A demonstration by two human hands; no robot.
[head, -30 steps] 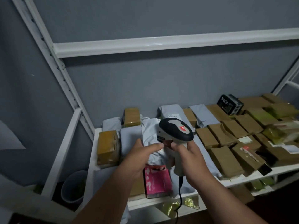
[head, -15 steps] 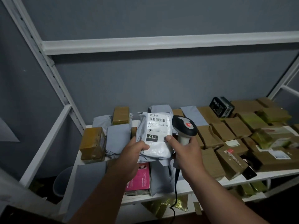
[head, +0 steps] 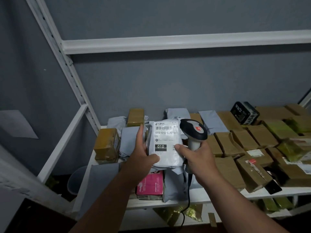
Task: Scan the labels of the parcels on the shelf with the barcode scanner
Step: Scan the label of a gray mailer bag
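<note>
A grey plastic mailer parcel (head: 166,157) is held up above the white shelf (head: 198,197), its white label with a barcode and "010" facing me. My left hand (head: 143,152) grips its left edge, thumb on the front. My right hand (head: 196,158) holds the handle of the black-and-grey barcode scanner (head: 193,132), while its thumb presses the parcel's right edge. The scanner head sits beside the label's upper right corner, and its cable hangs down past the shelf front.
Brown taped boxes (head: 244,143) fill the shelf's right side, with a black box (head: 244,115) at the back. A pink box (head: 150,185) and grey mailers (head: 129,140) lie under my hands. A white upper shelf rail (head: 168,44) runs overhead. A bin (head: 75,180) stands lower left.
The parcel was lifted and turned, so its label faces me. The scanner moved from in front of the parcel to its right side. My right thumb came onto the parcel's edge.
</note>
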